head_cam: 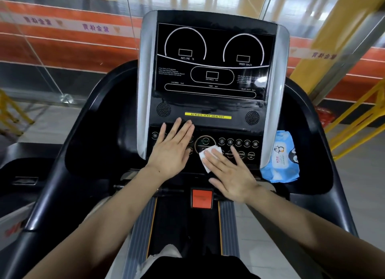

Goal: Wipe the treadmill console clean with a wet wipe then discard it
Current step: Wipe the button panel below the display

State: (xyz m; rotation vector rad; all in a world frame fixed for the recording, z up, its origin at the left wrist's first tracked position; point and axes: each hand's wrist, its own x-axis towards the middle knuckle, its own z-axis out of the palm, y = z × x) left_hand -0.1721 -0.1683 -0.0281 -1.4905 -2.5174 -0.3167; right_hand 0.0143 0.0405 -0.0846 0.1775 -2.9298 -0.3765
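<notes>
The black treadmill console (pixel 212 103) fills the middle of the view, with a dark display above and a row of round buttons below. A white wet wipe (pixel 203 155) lies flat on the button panel under the fingertips of my right hand (pixel 231 172), which presses it down with fingers spread. My left hand (pixel 173 147) rests flat and empty on the left side of the button panel, beside the START button.
A blue pack of wet wipes (pixel 281 158) sits in the tray right of the console. A red safety key block (pixel 201 198) is below the panel. Black handrails curve down both sides. The belt runs below between my arms.
</notes>
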